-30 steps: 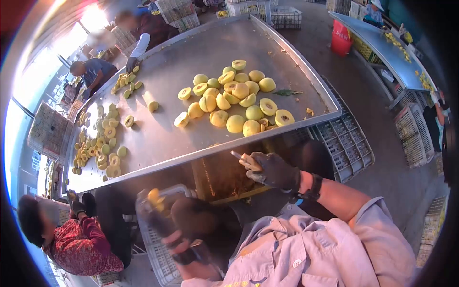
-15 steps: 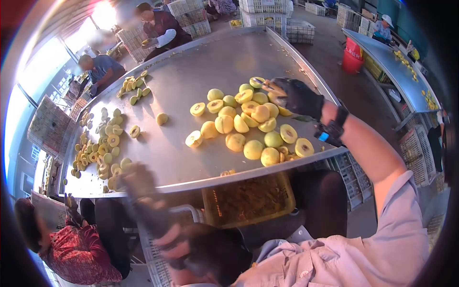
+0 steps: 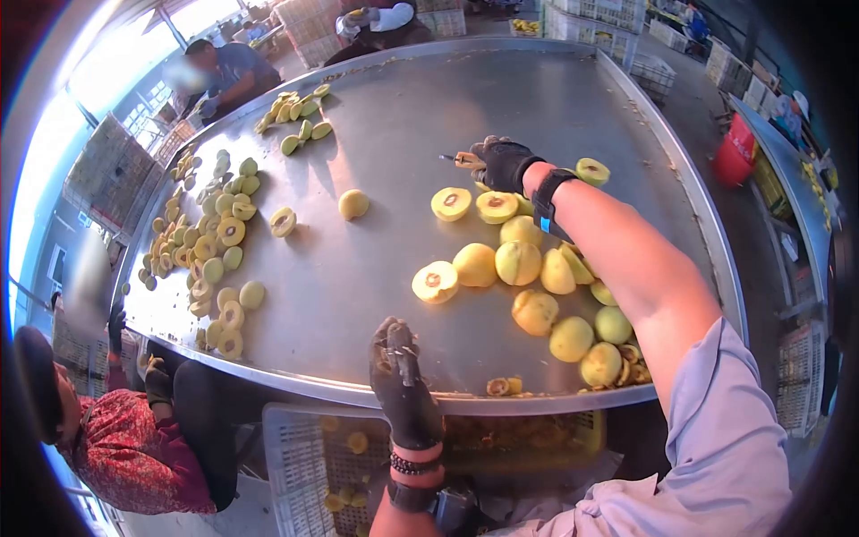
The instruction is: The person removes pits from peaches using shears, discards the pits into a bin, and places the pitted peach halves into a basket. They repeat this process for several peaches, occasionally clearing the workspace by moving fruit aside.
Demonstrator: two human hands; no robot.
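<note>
My right hand (image 3: pixel 504 165), in a dark glove, is closed around a small wooden-handled tool (image 3: pixel 465 160) with a thin dark tip pointing left. It hovers over the far edge of a pile of yellow-green peaches (image 3: pixel 517 262), some cut in half with the stone showing, such as the half (image 3: pixel 436 282) lying cut face up. At the table's near edge is my left hand (image 3: pixel 404 385), also gloved, its fingers pointing up and slightly bent. I see no fruit in it; the glove looks stained. Part of the pile is hidden behind my right forearm.
The metal table (image 3: pixel 429 116) has a raised rim. Many peach halves (image 3: pixel 215 242) lie along its left side. Under the near edge are a white crate (image 3: pixel 295 465) with some halves and a yellow bin (image 3: pixel 586 434). A co-worker in red (image 3: pixel 134 447) sits at left; others work beyond.
My left hand has come from a blur at lower left to the table's near edge. My right hand, still holding the tool, has moved left across the pile's far side. The view has shifted.
</note>
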